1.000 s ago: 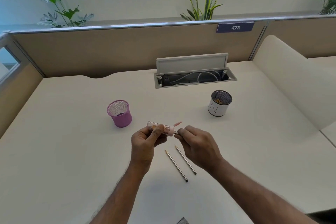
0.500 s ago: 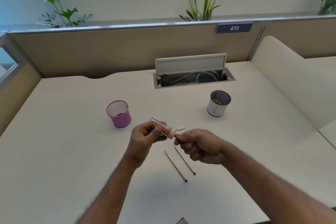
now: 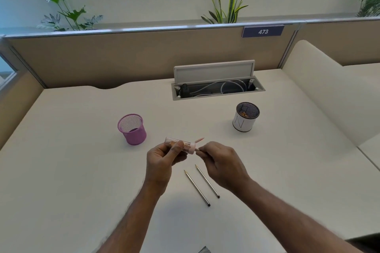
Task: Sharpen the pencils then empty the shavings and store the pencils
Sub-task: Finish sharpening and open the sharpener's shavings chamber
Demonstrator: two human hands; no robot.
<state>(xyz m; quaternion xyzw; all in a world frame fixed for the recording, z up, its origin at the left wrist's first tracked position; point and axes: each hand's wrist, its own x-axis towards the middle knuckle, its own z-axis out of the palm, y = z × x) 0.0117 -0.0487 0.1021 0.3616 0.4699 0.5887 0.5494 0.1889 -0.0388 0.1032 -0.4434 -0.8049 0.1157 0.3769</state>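
My left hand (image 3: 162, 160) grips a clear tube-shaped sharpener (image 3: 174, 142) with brown shavings inside and a pink cap (image 3: 192, 148) at its right end. My right hand (image 3: 221, 162) pinches a pencil whose tip sits in the pink cap; the pencil itself is almost wholly hidden by my fingers. A thin pink flap (image 3: 199, 140) sticks up behind the cap. Two grey pencils (image 3: 197, 187) (image 3: 207, 181) lie side by side on the desk just below my hands, points towards me-far. A purple mesh cup (image 3: 132, 129) stands to the left, a white-and-black mesh cup (image 3: 245, 117) holding shavings to the right.
The cream desk (image 3: 72, 170) is bounded by a beige partition at the back and a curved divider (image 3: 320, 96) on the right. An open cable tray (image 3: 218, 88) with its lid up sits at the back centre. A dark object peeks in at the bottom edge (image 3: 203, 250).
My right hand has twisted at the wrist and turned back, rotating the pencil in the sharpener. The sharpener tilted and levelled again in my left hand. Both cups and the two pencils stayed put.
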